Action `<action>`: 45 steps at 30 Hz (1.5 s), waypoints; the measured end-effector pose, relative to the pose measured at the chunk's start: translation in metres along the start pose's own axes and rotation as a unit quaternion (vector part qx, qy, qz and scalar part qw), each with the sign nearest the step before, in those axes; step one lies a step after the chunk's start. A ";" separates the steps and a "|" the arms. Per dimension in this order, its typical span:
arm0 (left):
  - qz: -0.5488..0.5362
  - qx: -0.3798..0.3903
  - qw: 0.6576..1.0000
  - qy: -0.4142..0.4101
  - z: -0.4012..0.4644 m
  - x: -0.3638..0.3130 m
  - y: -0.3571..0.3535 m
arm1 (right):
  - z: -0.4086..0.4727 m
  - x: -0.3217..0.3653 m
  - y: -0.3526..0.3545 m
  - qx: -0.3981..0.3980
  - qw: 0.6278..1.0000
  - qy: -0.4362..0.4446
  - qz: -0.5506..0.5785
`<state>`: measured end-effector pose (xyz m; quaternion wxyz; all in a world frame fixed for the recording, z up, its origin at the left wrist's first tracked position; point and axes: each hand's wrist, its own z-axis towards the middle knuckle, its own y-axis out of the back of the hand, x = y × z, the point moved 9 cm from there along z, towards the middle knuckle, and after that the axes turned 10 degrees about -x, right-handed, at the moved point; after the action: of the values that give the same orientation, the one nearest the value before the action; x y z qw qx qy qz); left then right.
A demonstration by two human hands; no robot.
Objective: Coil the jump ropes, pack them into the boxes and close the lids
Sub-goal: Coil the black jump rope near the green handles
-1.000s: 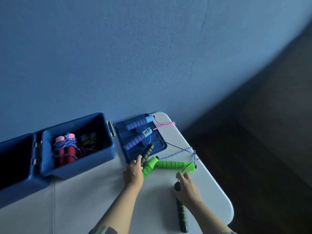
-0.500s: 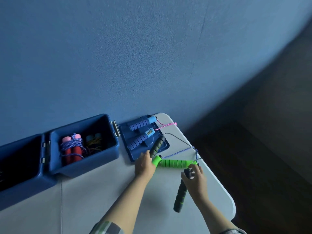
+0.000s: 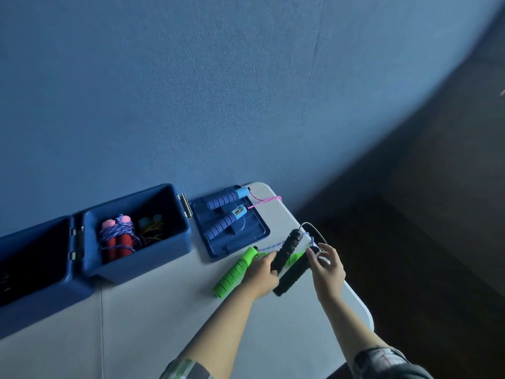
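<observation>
Step in hand: gathering black jump-rope handles (image 3: 287,255) before coiling, right of open blue box (image 3: 136,231). Left hand (image 3: 259,272) curled round upper black handle, lifted over green handle (image 3: 235,272). Right hand (image 3: 326,265) part open, fingertips pinching second handle's top. Next, likely: pair handles, wind cord (image 3: 314,228), pack into box.

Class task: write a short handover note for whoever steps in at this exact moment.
Left hand grips one black handle. Right hand pinches the top of the second black handle.
Green handle lies on the table; blue-handled rope lies on the loose lid.
Done: red-handled rope coiled inside the open box.
Left: coil and pack the black, green and blue ropes, close lids.
</observation>
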<state>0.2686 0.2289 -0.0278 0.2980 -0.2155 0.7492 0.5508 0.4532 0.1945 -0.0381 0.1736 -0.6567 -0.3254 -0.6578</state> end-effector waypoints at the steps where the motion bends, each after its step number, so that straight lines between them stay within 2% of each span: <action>1: -0.020 0.003 1.000 0.006 -0.002 0.000 -0.001 | -0.001 0.000 0.000 0.001 1.000 -0.014 0.016; 4: -0.063 0.011 0.998 0.025 -0.006 -0.001 -0.002 | -0.006 0.003 -0.001 0.009 0.999 -0.020 0.035; 10: -0.078 0.002 0.996 0.032 -0.009 -0.007 -0.002 | -0.013 0.004 -0.005 0.028 0.998 -0.019 0.048; 16: -0.118 -0.007 0.992 0.054 -0.014 -0.015 -0.011 | -0.006 0.003 0.005 0.010 0.997 -0.045 0.064; 22: -0.145 -0.008 0.989 0.032 -0.021 -0.032 -0.018 | 0.002 -0.001 0.014 0.009 0.989 -0.083 0.119; 25: -0.058 0.021 0.998 -0.022 -0.022 -0.034 -0.024 | 0.002 -0.002 0.014 0.014 0.987 -0.090 0.135; 27: 0.025 -0.003 0.998 -0.049 -0.020 -0.032 -0.022 | 0.000 0.000 0.012 0.024 0.985 -0.097 0.144; 29: 0.065 -0.039 0.995 -0.066 -0.017 -0.033 -0.013 | -0.003 0.006 0.011 0.032 0.985 -0.094 0.144; 31: 0.085 -0.075 0.990 -0.079 -0.014 -0.034 0.000 | -0.003 0.017 0.014 0.030 0.991 -0.059 0.115; 33: 0.081 -0.112 0.987 -0.081 -0.010 -0.033 0.019 | 0.001 0.037 0.018 0.028 0.998 0.057 0.006; 36: 0.085 -0.127 0.983 -0.105 -0.006 -0.035 0.045 | 0.007 0.063 0.010 0.042 0.959 0.236 -0.151; 38: 0.115 -0.116 0.978 -0.128 -0.005 -0.037 0.055 | 0.011 0.072 -0.003 0.083 0.932 0.297 -0.190; 41: 0.133 -0.086 0.979 -0.129 -0.010 -0.030 0.061 | 0.013 0.073 -0.023 0.180 0.921 0.276 -0.207; 45: 0.094 -0.041 0.991 -0.082 -0.018 -0.006 0.063 | 0.007 0.067 -0.035 0.256 0.927 0.207 -0.181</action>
<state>0.2283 0.2306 0.0243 0.2966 -0.1103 0.7158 0.6224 0.4305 0.2380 0.0199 0.2776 -0.3691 -0.5531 -0.6934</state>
